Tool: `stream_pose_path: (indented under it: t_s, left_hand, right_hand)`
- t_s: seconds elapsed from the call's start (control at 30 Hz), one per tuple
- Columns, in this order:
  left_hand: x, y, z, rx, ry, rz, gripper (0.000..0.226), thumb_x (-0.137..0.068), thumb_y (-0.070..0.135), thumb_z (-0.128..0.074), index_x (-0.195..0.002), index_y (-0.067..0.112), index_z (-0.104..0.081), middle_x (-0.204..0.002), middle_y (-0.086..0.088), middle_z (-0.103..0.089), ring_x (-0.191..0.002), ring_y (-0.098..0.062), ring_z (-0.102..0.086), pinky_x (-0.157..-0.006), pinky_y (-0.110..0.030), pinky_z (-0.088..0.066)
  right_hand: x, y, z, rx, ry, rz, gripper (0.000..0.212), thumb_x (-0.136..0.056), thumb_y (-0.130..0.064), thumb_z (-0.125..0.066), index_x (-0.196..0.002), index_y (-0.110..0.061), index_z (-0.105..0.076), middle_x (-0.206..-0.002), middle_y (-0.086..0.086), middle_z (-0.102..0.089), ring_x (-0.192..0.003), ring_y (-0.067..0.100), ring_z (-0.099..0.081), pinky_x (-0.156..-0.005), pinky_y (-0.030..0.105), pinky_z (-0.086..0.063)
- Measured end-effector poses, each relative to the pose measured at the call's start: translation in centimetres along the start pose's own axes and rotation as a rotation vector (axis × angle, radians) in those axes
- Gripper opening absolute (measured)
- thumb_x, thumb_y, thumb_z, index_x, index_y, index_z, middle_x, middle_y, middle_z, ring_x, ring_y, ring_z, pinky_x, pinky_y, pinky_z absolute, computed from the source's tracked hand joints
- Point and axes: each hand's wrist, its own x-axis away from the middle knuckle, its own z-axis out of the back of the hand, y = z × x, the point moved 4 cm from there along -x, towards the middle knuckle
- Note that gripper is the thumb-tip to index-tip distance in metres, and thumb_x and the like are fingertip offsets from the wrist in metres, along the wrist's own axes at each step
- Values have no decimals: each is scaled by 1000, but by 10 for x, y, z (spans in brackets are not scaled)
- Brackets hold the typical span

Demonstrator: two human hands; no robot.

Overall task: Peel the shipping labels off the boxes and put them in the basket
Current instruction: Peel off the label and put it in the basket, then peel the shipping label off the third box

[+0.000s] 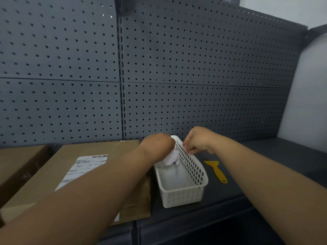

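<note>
A white slotted plastic basket [184, 197] stands on the dark shelf, just right of a flat cardboard box [53, 174]. My left hand [159, 145] reaches down into the basket's far end and grips a crumpled white peeled label [170, 159]. My right hand [198, 140] pinches the far right rim of the basket. A white shipping label [83, 169] with a barcode still lies stuck on top of the box, partly hidden by my left forearm.
A yellow plastic scraper [215, 170] lies on the shelf to the right of the basket. A second cardboard box [19, 163] sits at the far left. A grey pegboard wall [159, 76] rises right behind everything. The shelf's front edge [194, 220] runs below the basket.
</note>
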Motion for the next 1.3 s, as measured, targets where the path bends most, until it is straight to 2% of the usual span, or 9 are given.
stream_pose_path:
  t_s: [0.13, 0.47, 0.57, 0.7, 0.8, 0.9, 1.0, 1.13, 1.3]
  left_hand:
    - [-3, 0, 4, 14, 3, 40, 22, -88, 8, -53, -106, 11, -66, -109, -6, -57, -87, -25, -60, -69, -30, -49]
    - [-2, -3, 13, 122, -10, 79, 20, -92, 18, -54, -108, 17, -65, -110, -2, -65, -99, -21, -60, -84, -31, -47]
    - [-3, -2, 14, 149, -28, 100, 20, -93, 20, -54, -107, 15, -66, -109, -4, -66, -97, -21, -61, -82, -32, -49]
    - [-6, -3, 16, 233, -2, 106, 22, -94, 25, -52, -99, 11, -69, -100, -6, -67, -89, -23, -62, -76, -31, -49]
    - [-12, -8, 16, 380, 40, 119, 17, -92, 25, -54, -83, 16, -65, -85, -6, -58, -74, -20, -53, -63, -27, -40]
    - [-13, -12, 21, 481, 61, 123, 11, -90, 16, -59, -95, 14, -68, -87, 3, -52, -76, -11, -49, -65, -21, -38]
    - [-14, -13, 23, 455, 46, 79, 16, -87, 9, -61, -101, 13, -67, -91, 4, -53, -76, -9, -51, -62, -17, -40]
    - [-15, -15, 24, 454, 65, 80, 13, -87, 11, -61, -98, 13, -66, -115, -2, -62, -106, -16, -57, -78, -22, -44]
    - [-5, -22, 34, 198, 202, 100, 28, -91, 34, -53, -92, 11, -68, -101, -5, -64, -86, -20, -60, -75, -32, -51]
  right_hand:
    - [-1, -1, -2, 79, 41, 6, 29, -85, 5, -60, -112, 15, -61, -106, 27, -69, -80, 24, -59, -94, 50, -53]
    - [2, -2, -2, 204, 25, 75, 31, -88, -9, -64, -114, 8, -65, -118, 24, -67, -109, 35, -66, -97, 47, -51]
    - [1, 0, -1, 213, 15, 113, 24, -87, -10, -66, -106, 4, -70, -113, 23, -70, -103, 34, -68, -95, 47, -53]
    - [0, -1, -4, 222, 32, 163, 15, -87, -10, -66, -98, -4, -73, -105, 24, -72, -77, 26, -62, -91, 44, -55]
    - [0, -4, -6, 225, 50, 176, 13, -87, -10, -66, -97, -8, -75, -103, 23, -72, -74, 22, -58, -86, 41, -55]
    - [2, -5, -5, 224, 61, 168, 15, -87, -13, -67, -100, -8, -74, -98, 15, -73, -79, 21, -63, -85, 35, -54]
    - [3, -6, -2, 219, 67, 155, 18, -87, -15, -69, -102, -7, -75, -103, 10, -73, -94, 24, -69, -93, 37, -55]
    - [3, -7, 2, 205, 73, 144, 19, -86, -15, -69, -102, -5, -74, -105, 15, -73, -99, 29, -69, -93, 42, -54]
    - [0, -11, -4, 237, 78, 154, 19, -86, -16, -69, -101, -7, -75, -106, 12, -72, -100, 27, -67, -93, 42, -55]
